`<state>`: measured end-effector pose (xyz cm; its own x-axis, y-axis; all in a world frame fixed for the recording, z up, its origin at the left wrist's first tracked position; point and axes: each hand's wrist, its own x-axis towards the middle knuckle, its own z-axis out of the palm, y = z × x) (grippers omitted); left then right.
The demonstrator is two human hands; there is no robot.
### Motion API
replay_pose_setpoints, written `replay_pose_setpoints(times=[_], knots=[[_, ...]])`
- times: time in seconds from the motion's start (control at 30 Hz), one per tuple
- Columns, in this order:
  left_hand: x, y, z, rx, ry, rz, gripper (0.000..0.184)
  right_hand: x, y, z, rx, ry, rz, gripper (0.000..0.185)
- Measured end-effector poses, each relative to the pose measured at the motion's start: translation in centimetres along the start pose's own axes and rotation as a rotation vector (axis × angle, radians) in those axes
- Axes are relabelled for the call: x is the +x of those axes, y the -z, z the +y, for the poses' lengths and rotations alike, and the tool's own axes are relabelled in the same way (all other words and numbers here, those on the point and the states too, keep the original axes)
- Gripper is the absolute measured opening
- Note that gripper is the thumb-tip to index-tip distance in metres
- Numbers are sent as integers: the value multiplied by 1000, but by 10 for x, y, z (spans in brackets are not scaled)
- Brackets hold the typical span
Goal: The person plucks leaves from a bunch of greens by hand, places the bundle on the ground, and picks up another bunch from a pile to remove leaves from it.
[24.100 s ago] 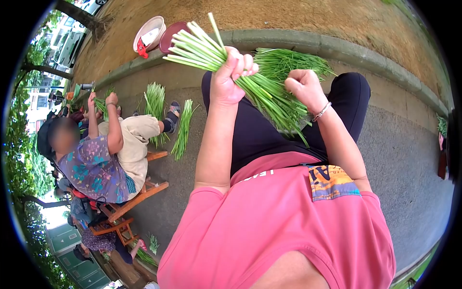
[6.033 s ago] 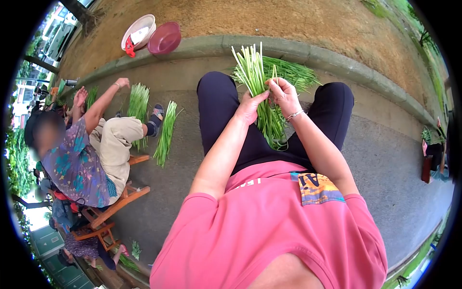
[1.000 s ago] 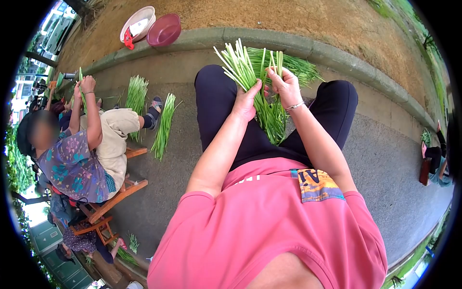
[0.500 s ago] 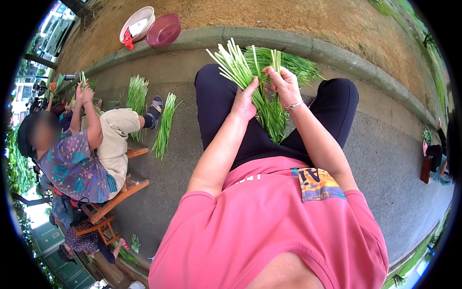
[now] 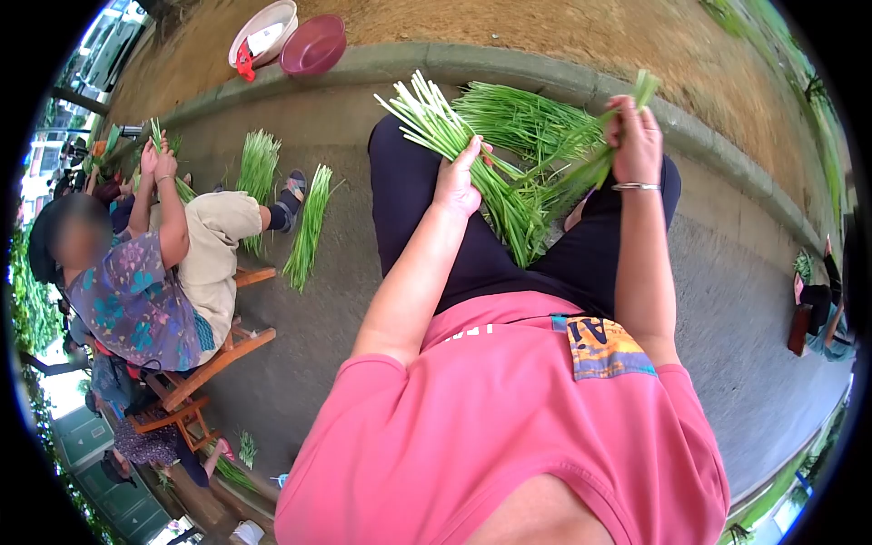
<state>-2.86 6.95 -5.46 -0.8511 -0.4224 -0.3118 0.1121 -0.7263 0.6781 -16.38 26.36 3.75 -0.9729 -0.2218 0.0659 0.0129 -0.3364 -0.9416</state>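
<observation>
My left hand (image 5: 458, 183) is closed around a thick bundle of garlic chives (image 5: 427, 118), its pale stem ends pointing up and left and its green leaves hanging between my knees. Off to the right and higher, my right hand (image 5: 636, 150) grips a smaller bunch of chives (image 5: 646, 87). Leaves from that bunch trail down and left toward the big bundle, and I cannot tell whether they are tangled with it. Beyond my knees, a loose pile of chives (image 5: 527, 118) lies on the ground by the curb.
A maroon basin (image 5: 314, 45) and a pale basin (image 5: 250, 29) stand past the curb (image 5: 472, 62). Bunches of chives (image 5: 312, 222) lie on the pavement at left. There a person (image 5: 136, 295) sits on a wooden chair (image 5: 222, 372), holding chives. Others sit farther off.
My right hand has moved up and right, away from my left hand, carrying the small bunch, whose leaves now stretch out. My left hand still holds the big bundle in nearly the same place.
</observation>
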Motion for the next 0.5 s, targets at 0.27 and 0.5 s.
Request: replay_pose_setpoints(times=[0.27,0.5], knots=[[-2,0,2,43,-12,-11,18,28,45,-50,-567,438,176,19],[-11,-6,10,126,13,-166,15,-3,-30,14,-384,-108,-242,20]])
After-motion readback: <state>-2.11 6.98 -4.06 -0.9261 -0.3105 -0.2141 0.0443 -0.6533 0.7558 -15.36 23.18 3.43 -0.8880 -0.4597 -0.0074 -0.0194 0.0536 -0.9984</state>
